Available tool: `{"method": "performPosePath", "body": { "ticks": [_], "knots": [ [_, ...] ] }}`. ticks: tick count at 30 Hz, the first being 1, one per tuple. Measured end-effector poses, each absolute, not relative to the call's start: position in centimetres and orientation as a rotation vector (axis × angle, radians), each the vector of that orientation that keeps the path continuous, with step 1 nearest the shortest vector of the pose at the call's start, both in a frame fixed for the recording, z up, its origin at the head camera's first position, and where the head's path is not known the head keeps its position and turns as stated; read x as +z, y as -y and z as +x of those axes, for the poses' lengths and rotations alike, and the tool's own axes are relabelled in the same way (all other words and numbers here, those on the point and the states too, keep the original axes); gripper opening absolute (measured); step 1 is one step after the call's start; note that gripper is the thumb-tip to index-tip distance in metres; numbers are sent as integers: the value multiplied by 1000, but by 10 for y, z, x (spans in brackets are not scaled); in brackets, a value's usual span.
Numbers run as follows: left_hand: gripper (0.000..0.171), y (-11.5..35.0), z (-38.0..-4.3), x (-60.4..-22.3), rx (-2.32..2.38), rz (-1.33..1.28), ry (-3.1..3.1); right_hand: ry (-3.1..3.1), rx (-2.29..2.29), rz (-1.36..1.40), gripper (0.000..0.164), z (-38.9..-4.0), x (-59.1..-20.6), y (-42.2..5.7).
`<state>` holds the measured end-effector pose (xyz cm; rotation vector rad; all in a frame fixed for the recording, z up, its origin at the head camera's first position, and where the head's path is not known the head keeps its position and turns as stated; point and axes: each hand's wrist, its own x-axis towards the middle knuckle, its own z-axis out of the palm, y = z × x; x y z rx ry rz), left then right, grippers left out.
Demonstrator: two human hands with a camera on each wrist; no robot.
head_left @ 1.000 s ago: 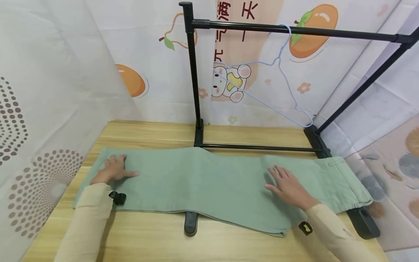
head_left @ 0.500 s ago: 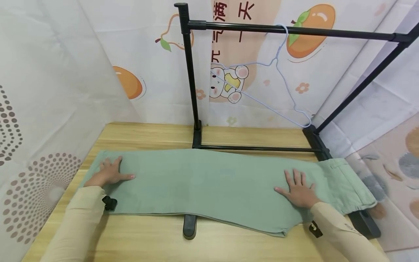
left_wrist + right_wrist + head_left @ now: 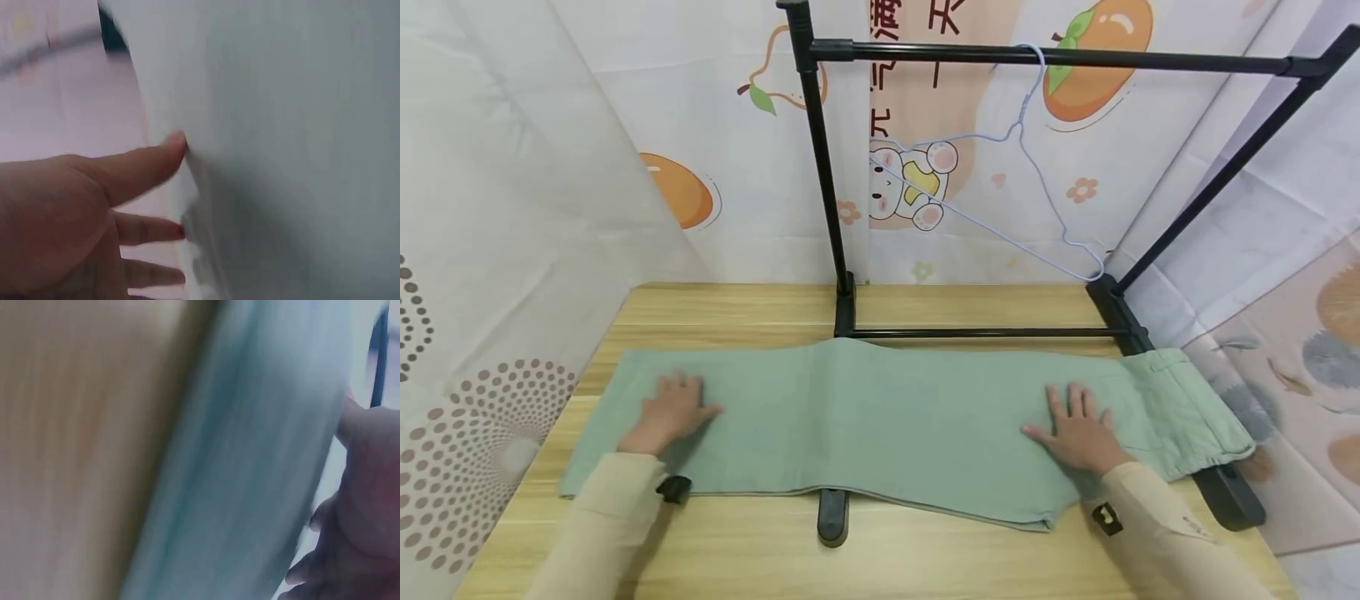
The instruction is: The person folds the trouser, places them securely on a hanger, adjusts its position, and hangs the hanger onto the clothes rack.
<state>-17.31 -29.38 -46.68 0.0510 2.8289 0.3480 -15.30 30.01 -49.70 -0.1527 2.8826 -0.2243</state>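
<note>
A pair of pale green trousers [image 3: 910, 425], folded lengthwise, lies flat across the table in the head view. The elasticated waistband [image 3: 1206, 417] is on the right and the leg end on the left. Over the leg end is my left hand [image 3: 666, 412], slightly blurred, fingers extended; in the left wrist view its thumb [image 3: 147, 169] is at the fabric with a shadow beneath, and firm contact is unclear. My right hand [image 3: 1081, 435] rests on the upper part near the waistband, fingers spread. The right wrist view is blurred, with the hand [image 3: 369, 500] at its right edge.
A black clothes rack [image 3: 823, 175] stands on the wooden table [image 3: 737, 550], its feet partly under the trousers. From its top bar hangs a light blue hanger [image 3: 1022, 125]. Printed curtains [image 3: 512, 208] enclose the back and sides.
My right hand moved right toward the waistband and spread on the cloth, then stayed there. My left hand moved slightly right in the last half second. The camera view shifted a little.
</note>
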Motion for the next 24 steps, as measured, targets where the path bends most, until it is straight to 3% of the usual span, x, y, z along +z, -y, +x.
{"method": "performPosePath", "body": {
  "ticks": [2, 6, 12, 20, 24],
  "knots": [
    [68, 265, -162, -469, 335, 204, -2883, -2906, -204, -265, 96, -144, -495, -276],
    [74, 211, -143, -472, 402, 437, -2809, -2909, -187, -503, 94, -126, -489, -220],
    [80, 178, -128, -469, 376, 485, -2680, -2802, -171, -670, 90, -106, -493, -175],
    [112, 189, -114, -469, 299, 418, -2668, -2871, -220, -746, 90, -79, -511, -208],
    [113, 194, -110, -469, 301, 374, -2694, -2961, -242, -805, 88, -68, -519, -238]
  ]
}}
